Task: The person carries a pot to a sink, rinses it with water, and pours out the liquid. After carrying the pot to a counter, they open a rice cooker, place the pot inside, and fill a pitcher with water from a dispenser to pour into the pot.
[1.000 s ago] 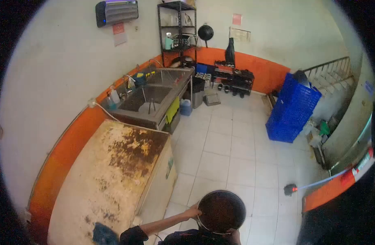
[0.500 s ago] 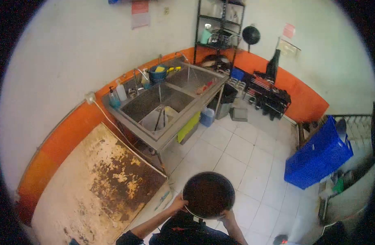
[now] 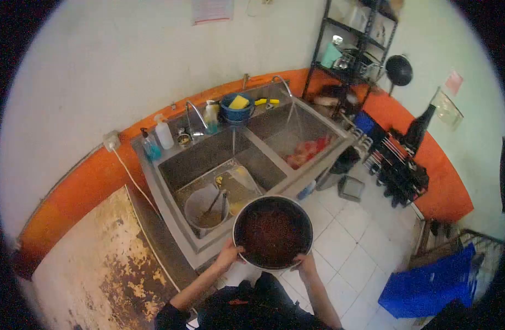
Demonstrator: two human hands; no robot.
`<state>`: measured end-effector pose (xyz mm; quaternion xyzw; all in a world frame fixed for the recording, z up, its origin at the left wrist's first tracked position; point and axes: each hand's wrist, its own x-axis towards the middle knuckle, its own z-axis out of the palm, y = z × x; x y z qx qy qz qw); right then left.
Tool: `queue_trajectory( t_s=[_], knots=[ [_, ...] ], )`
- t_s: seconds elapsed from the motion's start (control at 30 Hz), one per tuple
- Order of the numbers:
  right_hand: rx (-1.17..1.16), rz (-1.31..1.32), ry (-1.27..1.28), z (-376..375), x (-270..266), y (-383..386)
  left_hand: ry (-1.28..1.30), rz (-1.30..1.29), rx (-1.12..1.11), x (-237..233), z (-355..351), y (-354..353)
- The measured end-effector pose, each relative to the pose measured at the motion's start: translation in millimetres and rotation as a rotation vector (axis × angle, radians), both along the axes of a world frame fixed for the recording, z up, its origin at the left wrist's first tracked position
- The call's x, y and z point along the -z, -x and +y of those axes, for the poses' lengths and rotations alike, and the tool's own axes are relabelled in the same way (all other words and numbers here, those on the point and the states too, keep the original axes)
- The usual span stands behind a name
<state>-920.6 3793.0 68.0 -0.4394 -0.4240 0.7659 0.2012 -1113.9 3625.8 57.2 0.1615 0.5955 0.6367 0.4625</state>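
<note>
A round dark pan with a pale rim is held level between both hands, its far edge overlapping the front edge of the metal sink. My left hand is closed on the pan's left rim. On the right side of the rim, my right hand grips it with the thumb over the edge. In the left basin are a whitish bucket with a utensil in it and a clear plastic piece. Something red lies in the right basin.
Soap bottles and a blue tub with a yellow sponge line the sink's back ledge. A black shelf rack stands in the corner. A blue crate is at right, a stained panel at left.
The view has moved closer to the sink. The pan, held in both hands, has gone from over the floor tiles to the sink's front edge.
</note>
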Motion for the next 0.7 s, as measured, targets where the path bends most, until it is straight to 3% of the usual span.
queue_trajectory(
  t_s=[0.03, 0.1, 0.17, 0.23, 0.3, 0.37, 0.4, 0.47, 0.5, 0.57, 0.6, 0.67, 0.7],
  knots=[
    [-0.018, -0.031, 0.007, 25, -8, 24, 0.010, -0.005, -0.021, -8, 20, 11],
    [-0.101, -0.018, -0.062, 82, 5, 76, -0.017, -0.026, -0.322, -14, 64, 37],
    [-0.195, 0.001, -0.150, 146, 20, 140, 0.044, 0.002, -0.379, -5, 103, 77],
    [-0.478, -0.088, -0.062, 200, 43, 203, 0.112, 0.025, -0.429, 25, 135, 115],
    [-0.460, 0.014, -0.005, 236, 86, 266, -0.068, -0.226, -0.635, 66, 168, 151],
    [-0.576, -0.148, -0.269, 259, 101, 324, 0.021, -0.293, -0.785, 77, 190, 179],
    [-0.588, -0.142, -0.269, 271, 138, 351, 0.019, -0.289, -0.797, 102, 194, 189],
    [-0.798, -0.169, -0.586, 294, 228, 393, -0.024, -0.028, -0.939, 156, 207, 208],
    [-0.811, -0.168, -0.579, 293, 212, 403, -0.016, -0.029, -0.951, 148, 217, 212],
    [-1.004, -0.445, -1.001, 289, 157, 418, 0.273, -0.068, -1.029, 120, 238, 215],
    [-1.016, -0.442, -0.993, 289, 160, 429, 0.053, -0.096, -1.074, 165, 244, 214],
    [-1.303, -0.528, -1.203, 287, 175, 441, 0.017, -0.018, -1.168, 222, 249, 208],
    [-1.311, -0.530, -1.190, 287, 172, 445, -0.041, 0.068, -1.253, 251, 252, 206]
  ],
)
